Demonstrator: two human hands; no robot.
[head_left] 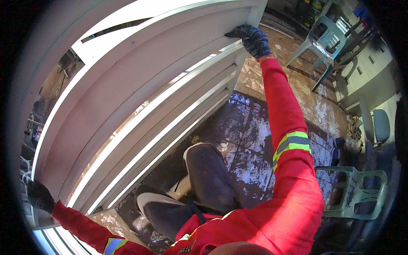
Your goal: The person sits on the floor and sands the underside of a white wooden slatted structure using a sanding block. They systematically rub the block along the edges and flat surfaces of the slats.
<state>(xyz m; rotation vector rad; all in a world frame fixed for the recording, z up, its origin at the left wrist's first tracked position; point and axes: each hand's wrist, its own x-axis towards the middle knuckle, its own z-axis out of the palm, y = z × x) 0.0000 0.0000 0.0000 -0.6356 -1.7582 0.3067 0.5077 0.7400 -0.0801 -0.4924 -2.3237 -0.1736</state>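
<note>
A large pale slatted panel (127,72), apparently painted, stands tilted in front of me, with bright gaps between its long slats. Near its upper right end, my right hand (253,41), in a dark knitted glove, is closed over the edge of a slat. My left hand (39,196), gloved in the same dark material, grips the panel's lower left end; some of its fingers are hidden in shadow behind the edge. Both arms are spread wide along the panel, in red sleeves with reflective bands. My bent knees are just below its lowest slats.
A pale plastic chair (325,42) stands at the far right, and another plastic chair (357,191) is close by on my right. Behind them is a light drawer cabinet (365,70). White paint-like smears mark the dark floor covering (250,144).
</note>
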